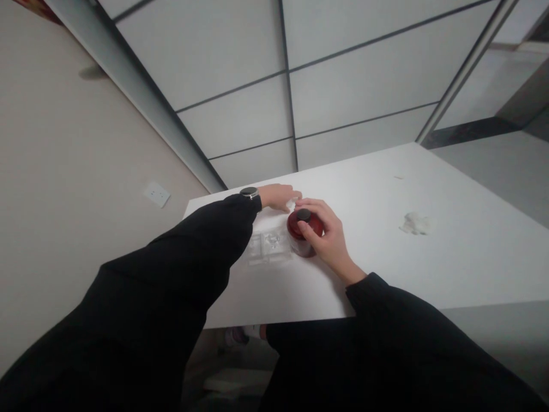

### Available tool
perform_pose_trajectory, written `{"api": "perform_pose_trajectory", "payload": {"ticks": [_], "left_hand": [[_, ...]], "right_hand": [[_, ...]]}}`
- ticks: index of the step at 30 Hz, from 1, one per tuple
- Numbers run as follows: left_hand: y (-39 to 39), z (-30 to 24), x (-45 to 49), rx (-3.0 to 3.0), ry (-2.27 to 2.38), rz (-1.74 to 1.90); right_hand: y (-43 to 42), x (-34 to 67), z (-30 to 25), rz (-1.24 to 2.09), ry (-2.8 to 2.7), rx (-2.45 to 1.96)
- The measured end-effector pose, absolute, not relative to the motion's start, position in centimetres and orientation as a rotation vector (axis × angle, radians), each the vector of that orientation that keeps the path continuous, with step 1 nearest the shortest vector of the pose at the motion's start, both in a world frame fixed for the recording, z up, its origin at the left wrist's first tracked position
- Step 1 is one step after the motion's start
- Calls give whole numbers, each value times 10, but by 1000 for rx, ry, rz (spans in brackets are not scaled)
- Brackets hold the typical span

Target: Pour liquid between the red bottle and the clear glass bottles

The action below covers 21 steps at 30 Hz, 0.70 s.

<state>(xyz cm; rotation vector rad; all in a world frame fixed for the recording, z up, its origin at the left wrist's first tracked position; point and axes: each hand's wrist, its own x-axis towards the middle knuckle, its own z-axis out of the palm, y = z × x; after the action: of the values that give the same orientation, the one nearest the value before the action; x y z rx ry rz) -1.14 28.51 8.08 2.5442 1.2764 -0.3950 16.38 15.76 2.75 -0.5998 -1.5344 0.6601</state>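
Red-lidded jar stands upright on a white table, clamped in the person's right hand. The fingers curl over the far side of the lid, and the thumb presses just below a dark round knob on top. The jar's lower body shows pale under the lid, but what it is made of is too blurred to tell. The left hand lies open and apart from the grip, its fingertips reaching toward the jar and almost meeting the right hand's fingers. A small white scrap sits just beside those fingertips. A smartwatch circles the left wrist, and black sleeves cover both forearms. Left of the grip, a clear plastic tray lies flat, near the jar. Well to the right of the grip rests a crumpled white tissue. Beyond the left hand, a white wall plate is fixed to a beige wall.
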Motion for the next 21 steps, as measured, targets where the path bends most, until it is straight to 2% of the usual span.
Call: {"api": "perform_pose_trajectory", "payload": {"ticks": [3, 7, 10, 13, 21], "left_hand": [[284, 83, -10, 2550, 1282, -356], [260, 118, -25, 2538, 1344, -160], [223, 152, -42, 2507, 1464, 96], [179, 175, -53, 2222, 1492, 553], [116, 175, -39, 1879, 1553, 791]], "right_hand": [[157, 164, 28, 678, -1536, -604], [156, 165, 28, 678, -1530, -586], [156, 164, 28, 679, -1527, -582], [155, 163, 29, 679, -1519, -595], [155, 163, 28, 671, -1507, -583]]}}
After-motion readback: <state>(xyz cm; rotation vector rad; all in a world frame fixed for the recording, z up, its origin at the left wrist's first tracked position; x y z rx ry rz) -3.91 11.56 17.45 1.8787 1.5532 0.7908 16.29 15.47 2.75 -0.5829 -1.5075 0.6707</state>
